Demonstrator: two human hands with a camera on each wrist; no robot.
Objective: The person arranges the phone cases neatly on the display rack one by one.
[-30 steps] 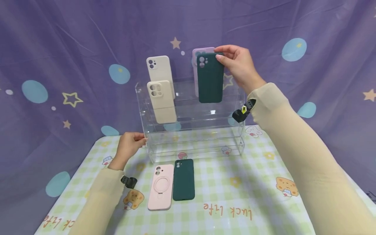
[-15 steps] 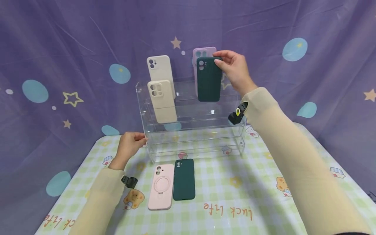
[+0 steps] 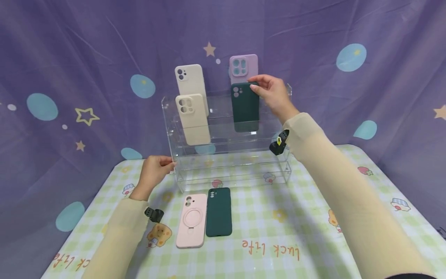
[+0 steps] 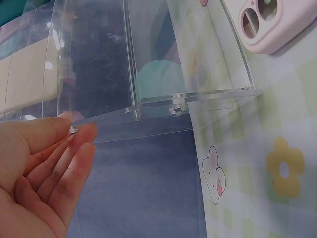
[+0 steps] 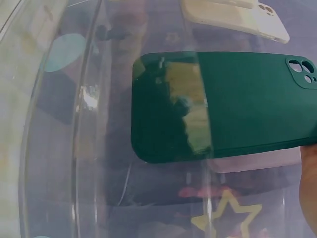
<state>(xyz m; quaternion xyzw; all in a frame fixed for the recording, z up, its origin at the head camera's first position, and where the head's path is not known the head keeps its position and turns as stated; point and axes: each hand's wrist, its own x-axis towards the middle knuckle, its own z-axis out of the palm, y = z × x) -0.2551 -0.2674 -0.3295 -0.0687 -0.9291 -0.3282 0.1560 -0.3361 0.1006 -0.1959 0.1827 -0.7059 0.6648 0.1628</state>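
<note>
In the head view my right hand pinches the upper right corner of a dark green phone case, held upright with its camera cutouts at the top left. Its lower part shows through the front lip of a tier of the clear acrylic display rack; the right wrist view shows the case behind that clear lip too. A lilac phone case stands on the tier behind. At the rack's left side, my left hand pinches the edge of the side panel between thumb and fingers, close to a small clear fitting in the left wrist view.
On the rack's left half stand a white phone case and, one tier lower, a cream phone case. A pink phone case and a second green phone case lie side by side on the checked tablecloth. A purple curtain hangs behind.
My right hand has brought the green phone case down and slightly left, so its lower part is now behind the tier's clear lip and more of the lilac case shows. My left hand stays put.
</note>
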